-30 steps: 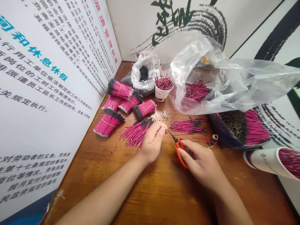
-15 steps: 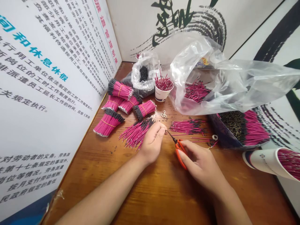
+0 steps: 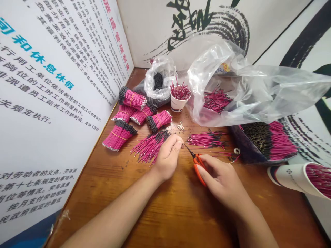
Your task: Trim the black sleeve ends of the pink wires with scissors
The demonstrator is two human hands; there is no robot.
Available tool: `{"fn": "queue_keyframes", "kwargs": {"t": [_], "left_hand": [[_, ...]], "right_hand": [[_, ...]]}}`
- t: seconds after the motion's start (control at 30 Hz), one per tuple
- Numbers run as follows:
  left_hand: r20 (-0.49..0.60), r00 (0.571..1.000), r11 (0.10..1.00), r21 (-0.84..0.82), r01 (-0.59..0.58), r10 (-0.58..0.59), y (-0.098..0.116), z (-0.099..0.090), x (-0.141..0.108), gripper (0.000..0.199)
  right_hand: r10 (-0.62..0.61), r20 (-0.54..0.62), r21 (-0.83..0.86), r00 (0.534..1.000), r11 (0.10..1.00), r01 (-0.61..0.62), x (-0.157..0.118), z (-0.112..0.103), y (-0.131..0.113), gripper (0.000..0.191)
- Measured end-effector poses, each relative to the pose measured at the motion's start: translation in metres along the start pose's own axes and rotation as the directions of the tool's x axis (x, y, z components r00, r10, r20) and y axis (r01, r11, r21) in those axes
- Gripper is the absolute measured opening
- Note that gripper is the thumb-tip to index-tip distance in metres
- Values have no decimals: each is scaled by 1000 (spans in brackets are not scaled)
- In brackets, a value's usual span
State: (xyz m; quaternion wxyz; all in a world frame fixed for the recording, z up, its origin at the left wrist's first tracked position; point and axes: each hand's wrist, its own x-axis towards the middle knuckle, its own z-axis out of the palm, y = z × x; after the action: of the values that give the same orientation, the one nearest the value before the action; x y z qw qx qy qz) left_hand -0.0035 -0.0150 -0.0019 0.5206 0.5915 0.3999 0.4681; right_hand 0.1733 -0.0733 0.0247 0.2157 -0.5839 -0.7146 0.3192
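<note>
My left hand point(image 3: 169, 155) is closed in a pinch above the middle of the table; what its fingertips hold is too small to make out. My right hand point(image 3: 219, 174) grips orange-handled pliers point(image 3: 199, 167), whose thin dark tip points left and meets the left fingertips. Just left of my left hand lies a loose fan of pink wires with black ends point(image 3: 148, 148), partly hidden by the hand. Another loose pile of pink wires point(image 3: 205, 139) lies beyond the pliers. Small white rings point(image 3: 180, 126) sit between the two piles.
Banded wire bundles point(image 3: 120, 135) are stacked at the left. Behind stand a paper cup of wires point(image 3: 178, 103) and a bag of black pieces point(image 3: 158, 81). At right are a large clear bag point(image 3: 261, 103), a wire-filled tray point(image 3: 258, 159) and a tilted cup point(image 3: 292, 176).
</note>
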Motion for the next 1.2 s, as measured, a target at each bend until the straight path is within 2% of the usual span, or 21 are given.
{"fn": "queue_keyframes", "kwargs": {"t": [0.9,1.2], "left_hand": [[28,999,999,44,32,-33,-1,-1,-1,30],[28,999,999,45,30,-31,-1,-1,-1,30]], "right_hand": [[-17,3,-15,1000,1000,17,0,-1,-1,23],[-61,-64,-49,996,997,58,-1,0,2,23]]}}
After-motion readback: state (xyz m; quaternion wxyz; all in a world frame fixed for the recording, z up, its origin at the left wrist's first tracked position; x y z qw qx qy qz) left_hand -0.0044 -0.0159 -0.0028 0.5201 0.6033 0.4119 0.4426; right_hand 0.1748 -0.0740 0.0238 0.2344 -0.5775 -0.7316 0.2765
